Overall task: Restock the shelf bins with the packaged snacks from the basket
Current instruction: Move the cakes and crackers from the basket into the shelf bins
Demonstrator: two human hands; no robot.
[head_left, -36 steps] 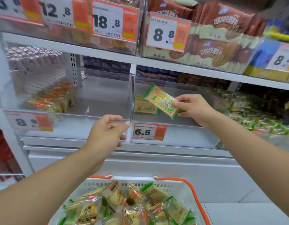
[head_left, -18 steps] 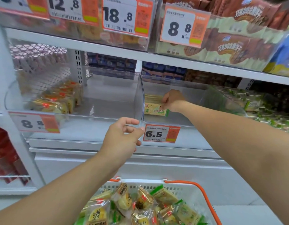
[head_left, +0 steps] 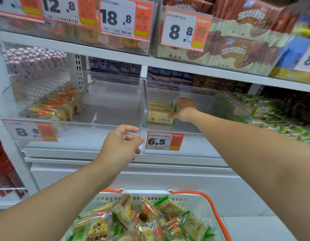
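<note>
Biggest risk I can see is the green-edged cracker pack (head_left: 159, 117) tipping or sliding off the little stack in the clear bin (head_left: 199, 136) if the right hand (head_left: 183, 109) lets go before it sits flat, since it's only held by one end. The pack is at the bin's left side with its right end pinched in that hand's fingers (head_left: 170, 116). The left hand (head_left: 121, 145) hovers at the bin fronts holding nothing, fingers loosely curled, and the basket (head_left: 199, 197) below is full of snacks.
</note>
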